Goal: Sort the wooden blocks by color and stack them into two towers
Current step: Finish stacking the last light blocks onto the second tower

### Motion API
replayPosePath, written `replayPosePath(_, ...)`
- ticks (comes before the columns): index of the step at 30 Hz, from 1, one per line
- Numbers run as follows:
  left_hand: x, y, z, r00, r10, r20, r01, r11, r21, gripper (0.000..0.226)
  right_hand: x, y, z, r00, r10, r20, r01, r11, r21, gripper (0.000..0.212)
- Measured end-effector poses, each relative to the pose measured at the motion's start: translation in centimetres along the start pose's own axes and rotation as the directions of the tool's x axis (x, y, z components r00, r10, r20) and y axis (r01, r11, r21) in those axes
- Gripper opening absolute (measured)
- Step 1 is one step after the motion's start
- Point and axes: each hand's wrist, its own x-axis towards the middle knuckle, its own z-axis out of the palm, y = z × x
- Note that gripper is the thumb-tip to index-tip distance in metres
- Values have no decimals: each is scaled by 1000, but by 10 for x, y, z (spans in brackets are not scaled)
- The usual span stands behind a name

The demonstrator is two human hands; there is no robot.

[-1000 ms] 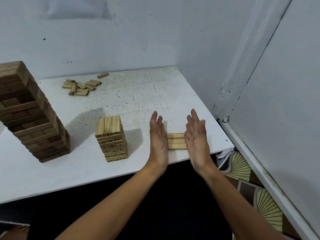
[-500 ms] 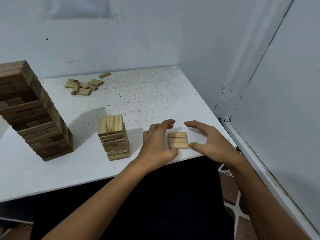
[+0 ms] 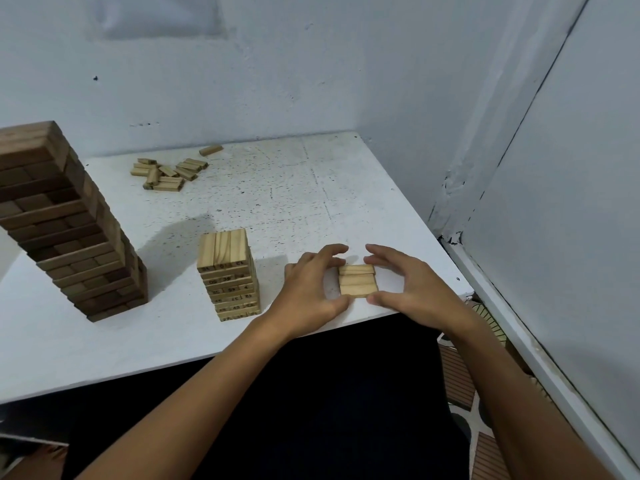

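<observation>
Near the table's front edge, both of my hands close around a row of three pale blocks (image 3: pixel 357 280) lying flat and side by side. My left hand (image 3: pixel 309 292) curls its fingers over the far side and sets its thumb at the near left corner; my right hand (image 3: pixel 414 289) mirrors it, fingertips at the far right corner and thumb at the near right one. Both hands pinch the row, which sits on the white table (image 3: pixel 311 188), and I cannot tell whether it has left the surface.

Just to the left stands the pale tower (image 3: pixel 228 274), a short stack with three blocks across its top and numbers printed on the block ends. I judge the row in hand is meant as its next layer.

Farther left, well apart, rises the dark tower (image 3: pixel 65 220), much taller and leaning slightly, its upper part running off the picture's left edge. I see no loose dark blocks, so that colour looks finished.

Toward the back of the table lies a loose pile of pale blocks (image 3: pixel 166 173), with one single block (image 3: pixel 210 150) apart near the wall. By my reckoning the sorting is done, and what remains is to stack this row and the loose pale blocks.
</observation>
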Motion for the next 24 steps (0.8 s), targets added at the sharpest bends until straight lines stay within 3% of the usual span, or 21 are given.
replayPosePath(24, 0, -7, -3, 1000, -1, -12, 1, 997, -77, 66, 0, 1, 3, 1000, 0, -7, 0, 1000, 8, 77)
